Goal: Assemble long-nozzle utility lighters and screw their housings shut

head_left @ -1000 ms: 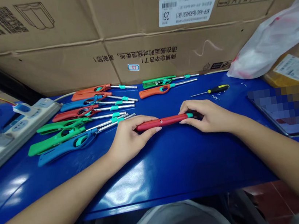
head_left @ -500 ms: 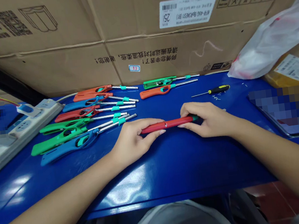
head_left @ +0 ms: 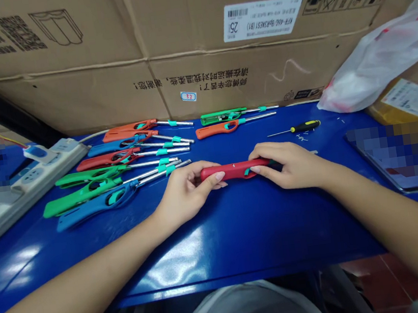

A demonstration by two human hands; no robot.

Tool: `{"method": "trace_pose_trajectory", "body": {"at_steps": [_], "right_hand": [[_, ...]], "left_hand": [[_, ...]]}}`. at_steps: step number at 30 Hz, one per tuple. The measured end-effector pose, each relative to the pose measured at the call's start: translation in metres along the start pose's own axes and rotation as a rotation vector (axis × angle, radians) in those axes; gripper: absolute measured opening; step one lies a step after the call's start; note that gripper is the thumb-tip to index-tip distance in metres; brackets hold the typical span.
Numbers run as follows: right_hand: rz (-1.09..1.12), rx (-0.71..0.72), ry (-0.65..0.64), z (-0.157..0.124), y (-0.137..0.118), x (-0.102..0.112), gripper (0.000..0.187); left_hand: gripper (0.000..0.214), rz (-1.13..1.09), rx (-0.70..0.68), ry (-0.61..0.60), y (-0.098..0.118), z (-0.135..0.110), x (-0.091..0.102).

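Note:
Between my hands a red long-nosed lighter (head_left: 232, 171) lies level above the blue table, its teal trigger partly showing. My left hand (head_left: 190, 187) pinches the handle end between thumb and fingers. Around the trigger end, my right hand (head_left: 285, 164) is closed on the same lighter, hiding its front part. A screwdriver (head_left: 305, 126) with a black and yellow handle lies beyond my right hand, beside several small screws (head_left: 301, 137). To the left rest several finished-looking lighters, among them a blue lighter (head_left: 96, 208) and a green lighter (head_left: 79, 198).
At the back lie an orange lighter (head_left: 211, 130) and a green lighter with its inside showing (head_left: 223, 117). A power strip (head_left: 30, 177) runs along the left. A cardboard box (head_left: 108, 92) walls off the back; a plastic bag (head_left: 360, 75) and a blurred flat device (head_left: 390, 163) are at right.
The red lighter has been rolled in my hands, from its narrow edge to its broader side, and the teal trigger now shows. Both hands stay in nearly the same place.

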State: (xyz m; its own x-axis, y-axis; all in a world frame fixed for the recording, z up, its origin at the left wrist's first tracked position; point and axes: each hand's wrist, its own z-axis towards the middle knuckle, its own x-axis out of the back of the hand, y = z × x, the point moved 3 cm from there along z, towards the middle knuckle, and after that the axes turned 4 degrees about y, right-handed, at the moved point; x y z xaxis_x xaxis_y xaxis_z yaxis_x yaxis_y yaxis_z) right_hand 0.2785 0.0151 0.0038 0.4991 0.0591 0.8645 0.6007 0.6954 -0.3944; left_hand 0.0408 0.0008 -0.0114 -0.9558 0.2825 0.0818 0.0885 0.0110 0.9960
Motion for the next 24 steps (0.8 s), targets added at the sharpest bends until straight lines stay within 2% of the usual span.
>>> {"method": "trace_pose_trajectory", "body": {"at_steps": [6,8,11,16,19,21,24], "right_hand": [[-0.050,-0.083,-0.102,0.002,-0.001,-0.005,0.028],[-0.082,-0.132,-0.133,0.002,0.004,-0.005,0.030],[-0.117,-0.159,-0.149,0.003,0.009,-0.004,0.030],[-0.141,-0.141,-0.167,0.003,0.010,-0.005,0.031],[-0.121,-0.137,-0.144,0.004,0.007,-0.005,0.032],[-0.095,-0.113,-0.104,0.005,0.002,-0.005,0.031],[-0.084,-0.012,-0.089,0.007,-0.010,-0.010,0.040]], "left_hand": [[0.047,-0.138,0.279,-0.075,-0.004,0.003,-0.002],[0.042,-0.155,0.331,-0.050,-0.005,0.006,0.000],[0.032,-0.164,0.339,0.002,-0.007,0.009,0.004],[0.038,-0.101,0.266,-0.025,-0.009,0.009,0.004],[0.036,-0.093,0.266,-0.022,-0.010,0.008,0.002],[0.034,-0.111,0.288,-0.020,-0.010,0.007,0.001],[0.029,-0.148,0.318,-0.040,-0.009,0.007,-0.001]]}}
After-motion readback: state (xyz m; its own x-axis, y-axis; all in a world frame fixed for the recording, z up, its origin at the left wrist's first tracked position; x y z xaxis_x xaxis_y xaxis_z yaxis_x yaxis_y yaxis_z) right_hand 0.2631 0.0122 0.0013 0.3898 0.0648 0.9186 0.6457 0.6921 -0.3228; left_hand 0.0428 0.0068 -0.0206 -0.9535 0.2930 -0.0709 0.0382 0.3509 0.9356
